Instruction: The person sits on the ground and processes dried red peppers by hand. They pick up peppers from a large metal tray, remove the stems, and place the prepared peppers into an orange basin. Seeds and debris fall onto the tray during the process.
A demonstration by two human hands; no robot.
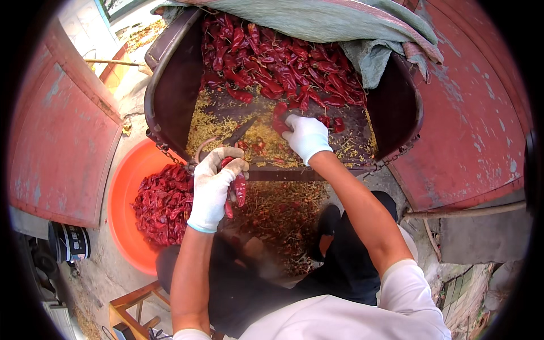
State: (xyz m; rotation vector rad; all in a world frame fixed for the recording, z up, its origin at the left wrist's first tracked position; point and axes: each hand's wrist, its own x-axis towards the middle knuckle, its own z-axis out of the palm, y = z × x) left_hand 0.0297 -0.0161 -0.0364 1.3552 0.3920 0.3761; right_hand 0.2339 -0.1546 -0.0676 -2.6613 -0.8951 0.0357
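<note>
My left hand, in a white work glove, is closed around a few dried red chili peppers in front of the cart bed's near edge. Scissors with dark blades lie on the bed just beyond it, their handles partly hidden by the hand. My right hand, gloved too, pinches a slightly blurred red chili pepper over the bed. A large heap of dried red chilies fills the far part of the bed. Yellow seeds and bits of stem cover its near part.
An orange plastic basin with cut chilies stands at the left. A woven sack drapes over the far heap. Stems and seeds litter the ground between my legs. Red metal doors flank the cart; a wooden stool is at lower left.
</note>
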